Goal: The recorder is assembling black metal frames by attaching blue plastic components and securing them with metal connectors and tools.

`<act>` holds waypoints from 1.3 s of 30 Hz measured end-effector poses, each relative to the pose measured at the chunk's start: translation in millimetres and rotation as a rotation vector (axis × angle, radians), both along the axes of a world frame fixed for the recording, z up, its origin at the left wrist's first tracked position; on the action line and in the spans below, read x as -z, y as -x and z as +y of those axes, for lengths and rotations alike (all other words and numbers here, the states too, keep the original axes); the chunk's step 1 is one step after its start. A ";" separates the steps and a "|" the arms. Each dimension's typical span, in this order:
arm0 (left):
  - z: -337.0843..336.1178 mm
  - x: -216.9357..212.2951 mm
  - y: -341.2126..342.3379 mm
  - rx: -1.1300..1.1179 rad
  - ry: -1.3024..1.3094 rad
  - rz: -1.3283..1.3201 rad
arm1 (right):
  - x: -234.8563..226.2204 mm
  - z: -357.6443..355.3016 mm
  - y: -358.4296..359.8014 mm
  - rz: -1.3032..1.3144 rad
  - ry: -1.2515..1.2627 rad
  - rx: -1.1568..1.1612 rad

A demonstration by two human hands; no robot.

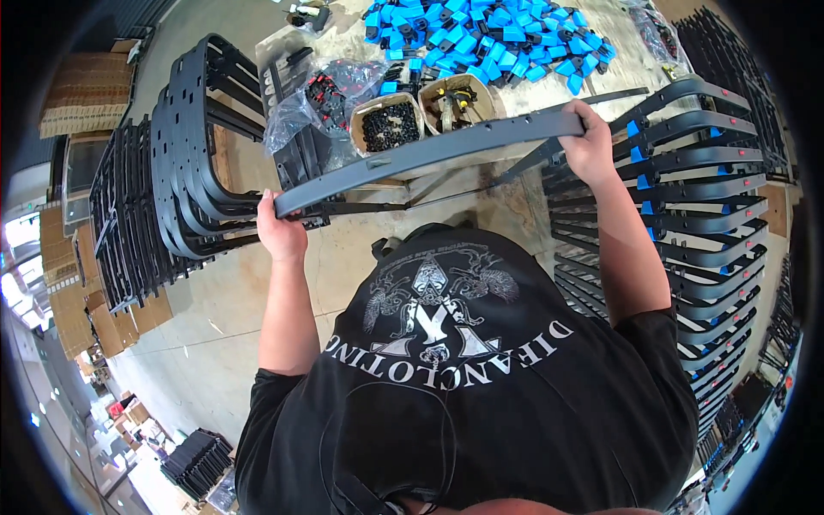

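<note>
A long dark grey metal bar [446, 144] with small holes and a slot along its face spans the space in front of my chest. The fingers of my left hand [281, 232] are closed around its lower left end. At the other end, which sits higher and farther off, my right hand [590, 150] grips it with curled fingers. Seen nearly edge-on, the bar looks slightly bowed. Just beyond it stand a cardboard box [354, 130] of small black parts and another box [486, 105] holding a yellow-and-black tool.
Blue plastic pieces [489, 39] lie heaped on the plywood worktable [339, 41]. Clear plastic bags [287, 129] with red and black parts rest at its left. Black curved frames [176, 146] are stacked on my left, and more frames [717, 227] with blue pieces rise close on my right.
</note>
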State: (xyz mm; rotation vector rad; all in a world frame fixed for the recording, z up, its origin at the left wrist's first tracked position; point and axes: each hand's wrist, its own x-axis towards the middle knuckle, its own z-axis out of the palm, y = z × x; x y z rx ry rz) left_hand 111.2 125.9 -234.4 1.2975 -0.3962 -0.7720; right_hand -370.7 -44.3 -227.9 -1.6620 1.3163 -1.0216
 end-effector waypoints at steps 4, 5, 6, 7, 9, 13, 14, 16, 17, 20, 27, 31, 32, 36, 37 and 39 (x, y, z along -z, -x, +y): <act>-18.0 7.3 -27.8 0.114 0.049 0.059 | -13.8 -27.9 -17.9 0.150 0.047 -0.061; -22.6 5.7 -28.7 0.111 0.050 0.064 | -13.7 -34.6 -21.5 0.163 0.065 -0.075; -32.4 -0.3 -28.2 0.083 0.002 0.055 | -13.2 -40.1 -22.8 0.180 0.080 -0.082; -39.7 -6.4 -28.1 0.054 -0.046 0.048 | -12.8 -45.1 -24.3 0.187 0.082 -0.082; -50.2 -15.9 -32.7 0.092 -0.086 -0.158 | -13.5 -57.2 -32.9 0.160 0.041 -0.070; -68.3 -52.3 -23.0 0.187 -0.110 -0.657 | -9.1 -56.5 -43.1 0.230 0.174 0.082; -72.3 -71.7 -12.4 0.219 -0.023 -0.909 | -6.6 -47.6 -44.1 0.250 0.160 0.199; -79.5 -92.2 3.1 0.317 0.030 -1.219 | -5.1 -19.7 -49.8 0.202 0.128 0.431; -86.2 -97.2 7.5 0.384 -0.008 -1.278 | -0.3 -4.7 -51.7 0.334 0.176 0.509; -95.4 -115.8 11.5 0.679 -0.565 -1.199 | 8.5 55.5 -95.0 0.204 0.277 0.401; -100.4 -116.4 0.7 0.828 -0.655 -1.208 | 47.2 -0.4 -254.6 0.620 0.081 -0.510; -103.6 -126.1 5.4 0.882 -0.668 -1.214 | 120.7 -64.8 -302.5 0.694 -0.454 -0.546; -98.5 -120.7 -6.1 0.854 -0.712 -1.204 | 91.1 -31.8 -320.3 1.042 0.098 -0.567; -98.9 -123.6 -4.9 0.857 -0.666 -1.190 | 100.1 -27.1 -331.9 0.905 0.051 -0.576; -98.3 -121.8 -6.3 0.851 -0.666 -1.191 | 101.3 -25.4 -333.3 0.861 0.032 -0.575; -99.9 -119.7 -7.2 0.846 -0.637 -1.202 | 101.0 -27.0 -337.8 0.781 -0.009 -0.565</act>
